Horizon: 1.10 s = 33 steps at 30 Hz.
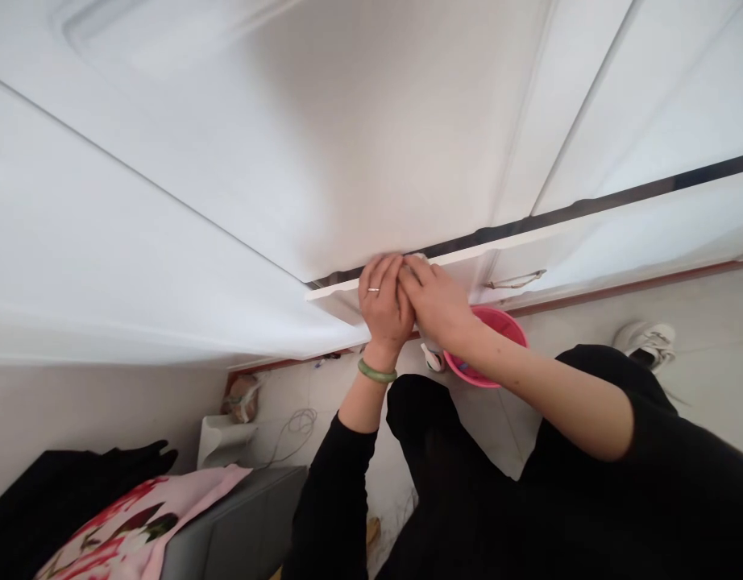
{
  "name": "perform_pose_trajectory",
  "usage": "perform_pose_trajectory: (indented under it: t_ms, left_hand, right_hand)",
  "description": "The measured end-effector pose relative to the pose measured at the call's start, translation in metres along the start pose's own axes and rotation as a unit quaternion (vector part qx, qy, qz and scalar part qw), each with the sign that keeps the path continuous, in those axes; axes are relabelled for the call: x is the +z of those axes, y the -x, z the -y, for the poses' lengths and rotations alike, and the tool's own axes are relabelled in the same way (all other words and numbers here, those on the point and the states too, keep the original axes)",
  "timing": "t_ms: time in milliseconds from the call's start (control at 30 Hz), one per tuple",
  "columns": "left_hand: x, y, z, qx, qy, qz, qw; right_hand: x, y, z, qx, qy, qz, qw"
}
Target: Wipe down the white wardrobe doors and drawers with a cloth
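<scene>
My left hand, with a ring and a green bangle, curls its fingers over the top edge of a white drawer front. Pressed against it, my right hand is bent over the same edge. A bit of whitish cloth shows at the right fingertips; most of it is hidden under the hands. A narrow dark gap runs between the drawer front and the large white cabinet door above.
Below my right forearm a pink bucket stands on the floor, with a white bottle beside it. A drawer handle is to the right. Left are a grey box-like piece, a floral cushion and a loose cable.
</scene>
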State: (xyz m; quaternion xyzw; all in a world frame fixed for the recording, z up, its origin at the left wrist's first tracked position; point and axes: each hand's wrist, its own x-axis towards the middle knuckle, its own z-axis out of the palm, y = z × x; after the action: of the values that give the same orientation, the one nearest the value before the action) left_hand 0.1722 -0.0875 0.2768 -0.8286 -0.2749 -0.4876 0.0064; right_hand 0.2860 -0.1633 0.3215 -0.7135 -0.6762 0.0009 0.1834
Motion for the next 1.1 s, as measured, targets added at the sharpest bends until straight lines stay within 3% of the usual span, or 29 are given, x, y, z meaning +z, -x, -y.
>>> perform_pose_trajectory:
  t_ms: [100, 200, 300, 367, 467, 600, 667, 733, 867, 1000, 1100]
  left_hand:
    - [0.0, 0.001, 0.01, 0.023, 0.001, -0.005, 1.0]
    - [0.002, 0.004, 0.017, 0.04, -0.014, 0.006, 0.999]
    - [0.006, 0.007, 0.019, 0.036, -0.003, 0.014, 0.999]
    - [0.008, 0.007, 0.018, 0.032, 0.009, 0.003, 0.999]
    - [0.012, 0.005, 0.014, 0.029, 0.011, -0.019, 0.999]
    - [0.013, 0.003, 0.013, -0.009, -0.005, -0.014, 1.0]
    - [0.012, 0.004, 0.014, -0.023, -0.009, -0.002, 1.0]
    - [0.011, 0.005, 0.014, -0.024, -0.001, 0.004, 1.0]
    - [0.013, 0.005, 0.011, -0.034, 0.01, 0.004, 0.999]
    - [0.016, 0.004, 0.009, -0.025, -0.001, -0.02, 0.999]
    - [0.015, 0.004, 0.01, -0.022, -0.008, -0.03, 0.999]
  right_hand:
    - [0.005, -0.001, -0.005, -0.015, 0.001, -0.006, 1.0]
    - [-0.001, 0.017, -0.044, -0.012, 0.022, -0.032, 0.999]
    - [-0.015, 0.04, -0.084, 0.048, 0.049, -0.067, 0.995]
    - [-0.02, 0.044, -0.09, 0.086, 0.053, -0.084, 0.991]
    - [-0.014, 0.03, -0.06, 0.101, 0.024, -0.08, 0.991]
    - [0.001, 0.005, -0.009, 0.07, -0.021, -0.023, 0.997]
    - [-0.002, 0.007, -0.01, 0.059, -0.027, -0.01, 0.998]
    - [-0.011, 0.019, -0.028, 0.074, -0.03, -0.022, 0.997]
    - [-0.03, 0.035, -0.054, 0.153, -0.016, -0.052, 0.987]
    - [-0.021, 0.014, -0.018, 0.159, -0.036, -0.018, 0.986]
    - [-0.009, 0.004, -0.006, 0.102, -0.053, -0.023, 0.993]
